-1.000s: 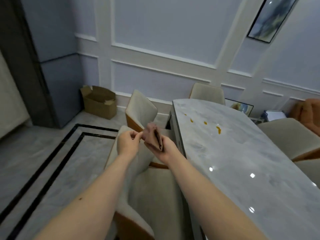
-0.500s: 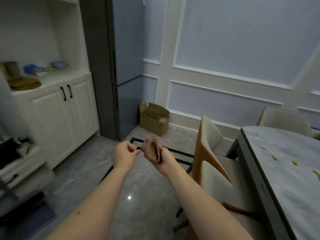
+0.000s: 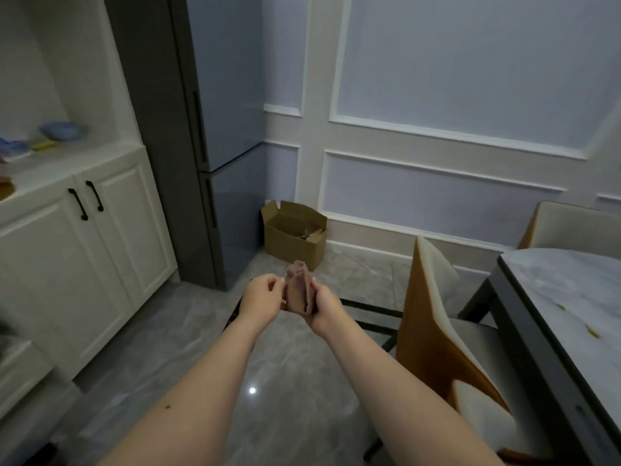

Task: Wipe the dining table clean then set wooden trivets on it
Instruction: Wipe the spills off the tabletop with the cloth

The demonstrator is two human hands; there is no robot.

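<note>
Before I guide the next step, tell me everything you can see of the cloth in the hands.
The cloth is a small, pinkish-brown piece of soft fabric, folded or bunched into a narrow upright wad with creases running along it. It is held in the air over the grey floor, left of the dining table, touching nothing but the hands. The right hand grips its right side and lower end, while the left hand pinches its left edge. Whether it is wet or dirty cannot be told.

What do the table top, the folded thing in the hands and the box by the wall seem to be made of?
Table top: pale grey veined slab, probably marble or a stone-look surface, smooth, with yellowish spots. Cloth: soft pinkish-brown fabric, folded in layers, held by the left hand and right hand. Box: plain brown cardboard, matte, flaps open.
</note>
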